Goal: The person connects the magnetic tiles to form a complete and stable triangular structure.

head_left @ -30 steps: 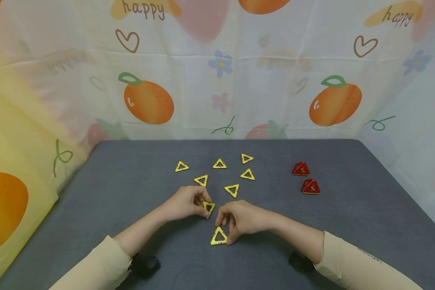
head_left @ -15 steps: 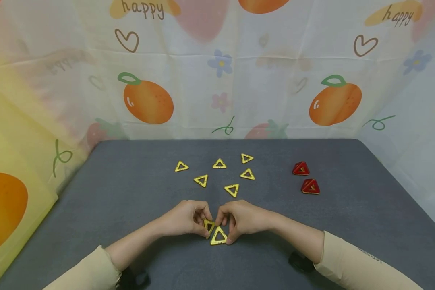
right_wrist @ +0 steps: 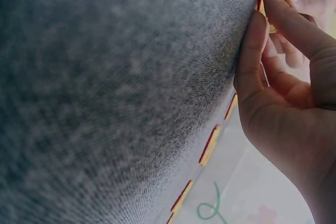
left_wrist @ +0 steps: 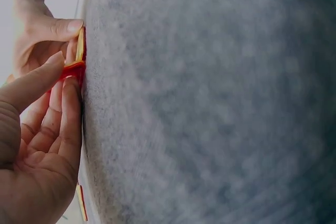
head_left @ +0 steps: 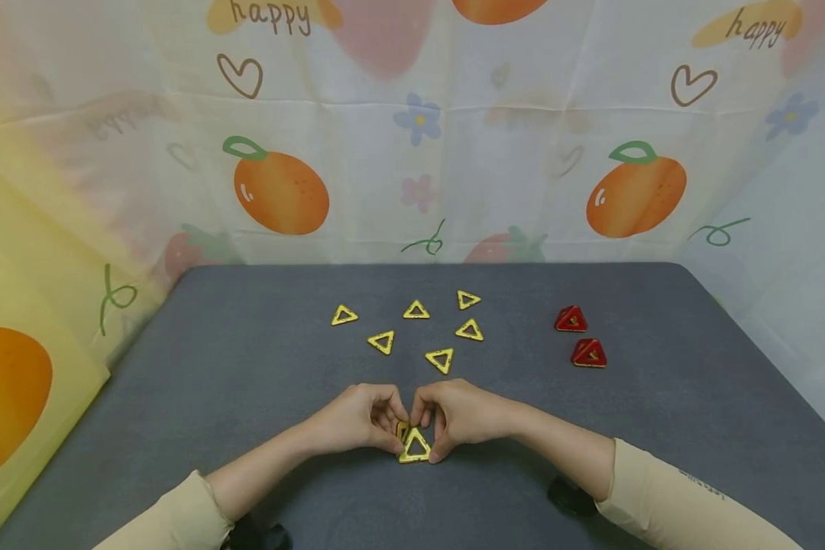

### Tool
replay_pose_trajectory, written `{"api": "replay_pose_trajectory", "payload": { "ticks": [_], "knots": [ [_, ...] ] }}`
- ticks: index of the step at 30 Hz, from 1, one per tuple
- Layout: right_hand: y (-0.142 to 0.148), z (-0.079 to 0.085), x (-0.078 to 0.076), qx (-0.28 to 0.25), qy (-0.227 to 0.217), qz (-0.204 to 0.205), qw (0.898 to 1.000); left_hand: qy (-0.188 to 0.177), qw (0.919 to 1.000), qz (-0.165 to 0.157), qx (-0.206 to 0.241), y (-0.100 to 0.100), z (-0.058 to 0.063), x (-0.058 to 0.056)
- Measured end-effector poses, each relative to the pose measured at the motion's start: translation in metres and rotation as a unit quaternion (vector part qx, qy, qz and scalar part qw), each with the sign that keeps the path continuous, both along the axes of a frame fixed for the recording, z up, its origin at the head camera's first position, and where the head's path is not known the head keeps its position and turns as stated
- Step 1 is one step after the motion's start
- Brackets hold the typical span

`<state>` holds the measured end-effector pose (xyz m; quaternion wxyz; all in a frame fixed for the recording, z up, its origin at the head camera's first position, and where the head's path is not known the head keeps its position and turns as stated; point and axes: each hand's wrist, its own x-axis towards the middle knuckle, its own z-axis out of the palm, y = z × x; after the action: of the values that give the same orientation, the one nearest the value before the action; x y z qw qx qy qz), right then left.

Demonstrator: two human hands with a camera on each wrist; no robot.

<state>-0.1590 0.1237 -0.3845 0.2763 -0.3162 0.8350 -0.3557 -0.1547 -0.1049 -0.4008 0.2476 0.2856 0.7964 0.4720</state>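
A flat yellow triangle tile (head_left: 415,459) with an open centre lies on the dark table near its front. My right hand (head_left: 464,415) pinches it at its right side between thumb and fingers. My left hand (head_left: 364,418) grips a second triangle tile (head_left: 402,431), stood up on edge against the left side of the flat one. In the left wrist view this raised tile (left_wrist: 75,68) shows a red face and meets the flat tile (left_wrist: 80,45). Fingers partly cover both tiles.
Several loose yellow triangle tiles, among them a near one (head_left: 440,360), lie flat beyond the hands on the table (head_left: 247,344). Two red pyramids, one farther back (head_left: 571,319) and one nearer (head_left: 589,354), stand at the right. A printed curtain (head_left: 412,176) hangs behind.
My left hand has come toward the front with its tile, then slightly right, and tilted it up against the flat tile. The right hand has stayed in place.
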Motion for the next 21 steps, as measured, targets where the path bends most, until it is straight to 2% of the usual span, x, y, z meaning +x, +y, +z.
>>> {"api": "replay_pose_trajectory", "payload": {
  "ticks": [7,14,21],
  "knots": [
    [-0.0008,0.0006,0.0002,0.005,-0.004,-0.006,1.000,-0.009,0.9998,-0.003,0.018,-0.0022,-0.0057,0.0026],
    [-0.0004,0.0012,0.0002,0.004,-0.005,-0.004,1.000,0.048,0.9987,-0.006,-0.012,-0.0008,-0.0097,0.0073],
    [-0.0001,0.0008,0.0003,0.004,-0.006,-0.007,1.000,0.065,0.9978,-0.010,0.003,-0.0001,-0.0098,0.0086]
  ]
}}
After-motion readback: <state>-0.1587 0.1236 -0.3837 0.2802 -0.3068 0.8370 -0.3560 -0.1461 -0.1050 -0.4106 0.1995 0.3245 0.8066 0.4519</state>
